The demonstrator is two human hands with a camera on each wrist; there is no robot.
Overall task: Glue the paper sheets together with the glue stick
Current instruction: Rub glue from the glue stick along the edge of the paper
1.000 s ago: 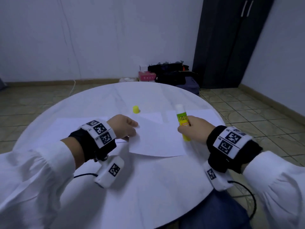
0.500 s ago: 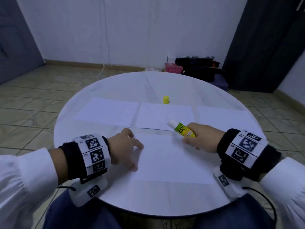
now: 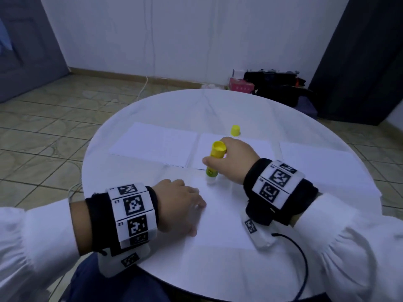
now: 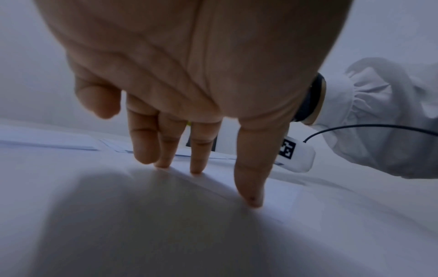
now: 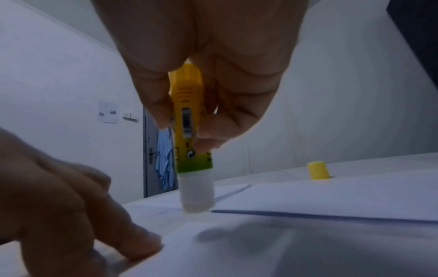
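Note:
My right hand (image 3: 220,159) grips a yellow and green glue stick (image 3: 214,160) upright, with its white tip (image 5: 196,196) turned down onto the far left corner of the near paper sheet (image 3: 220,219). My left hand (image 3: 185,205) lies on that sheet's left edge, its straight fingertips (image 4: 196,168) pressing the paper down. The stick's yellow cap (image 3: 235,130) stands alone on the table behind the middle sheet. In the right wrist view the glue stick (image 5: 189,120) sits between thumb and fingers.
Three more white sheets lie in a row across the round white table (image 3: 174,105): left sheet (image 3: 152,144), middle sheet (image 3: 257,147), right sheet (image 3: 314,158). Bags and a pink box (image 3: 241,86) sit on the floor beyond the table.
My right hand has turned the glue stick from lying slanted to upright, tip down on the near sheet. The left hand has stayed on the sheet's left edge.

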